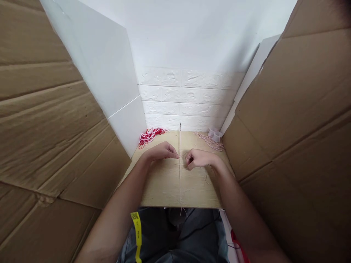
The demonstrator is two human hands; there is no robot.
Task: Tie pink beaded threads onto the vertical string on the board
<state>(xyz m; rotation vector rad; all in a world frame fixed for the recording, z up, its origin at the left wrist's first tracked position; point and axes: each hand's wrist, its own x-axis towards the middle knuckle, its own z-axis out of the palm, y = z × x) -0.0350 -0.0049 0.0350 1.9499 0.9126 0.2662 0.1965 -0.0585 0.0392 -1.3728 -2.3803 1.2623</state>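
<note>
A thin pale cord (180, 179) runs from a small dark nail (180, 125) at the back of the wooden board, straight toward me and over the front edge. My left hand (163, 150) comes from the left with thumb and forefinger pinched together on the cord, about midway along the board. Just right of the cord, my right hand (199, 158) is closed with its fingers curled in. Whatever lies inside those fingers is too fine or hidden to make out. Loose thread ends (183, 211) dangle past the board's front edge.
Red and white cords (150, 137) lie heaped at the back left. Pink cords (210, 141) and small translucent cups (216, 136) sit at the back right. Cardboard walls (55, 146) close in both sides, and a white brick-patterned wall (189, 95) stands behind. A yellow tape (138, 233) hangs in front.
</note>
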